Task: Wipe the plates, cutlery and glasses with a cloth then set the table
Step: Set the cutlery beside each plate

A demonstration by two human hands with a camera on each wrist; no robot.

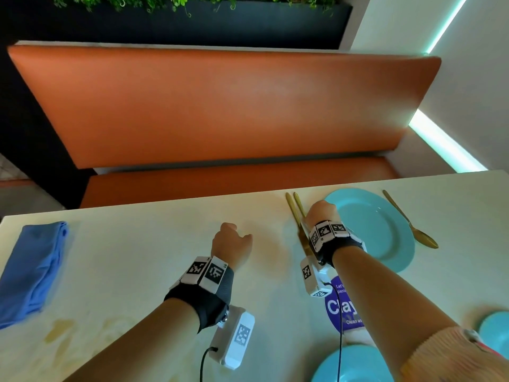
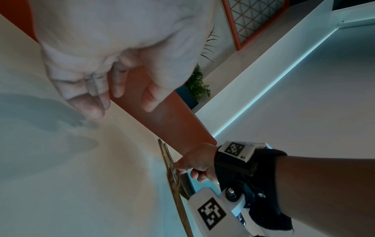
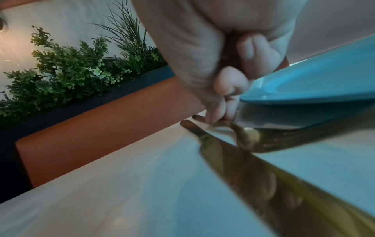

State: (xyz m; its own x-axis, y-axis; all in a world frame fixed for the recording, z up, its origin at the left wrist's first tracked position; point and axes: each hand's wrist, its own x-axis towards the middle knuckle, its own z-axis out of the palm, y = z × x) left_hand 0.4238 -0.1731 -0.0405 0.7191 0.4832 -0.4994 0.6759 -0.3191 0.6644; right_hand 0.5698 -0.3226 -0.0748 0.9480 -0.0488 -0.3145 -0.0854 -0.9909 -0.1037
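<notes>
**Far place nearly laid; near place not yet begun**

The right hand [image 1: 321, 213] has its fingertips [image 3: 220, 112] pinched on the handle of a gold fork [image 3: 263, 141], just beside the left rim of the far teal plate [image 1: 380, 230]. The fork lies alongside a gold knife [image 3: 253, 173], the two handles close together and roughly parallel on the table [image 1: 137, 257]. I judge this grip to be a placing or a straightening of the fork. The left hand [image 1: 232, 244] hovers near the middle of the table, fingers loosely curled, holding nothing.

On the other side of that plate lies a gold spoon [image 1: 410, 221], clear of the rim. So one place looks close to finished: plate, knife, fork, spoon.

The blue cloth [image 1: 35, 266] lies folded at the left end of the table, well apart from both hands, which suggests wiping of these pieces is done. A second teal plate [image 1: 355, 365] sits at the near edge with no cutlery visible beside it, and another teal piece [image 1: 495, 332] shows at the right edge. No glass shows in any view; glasses and the near place seem left to do.
</notes>
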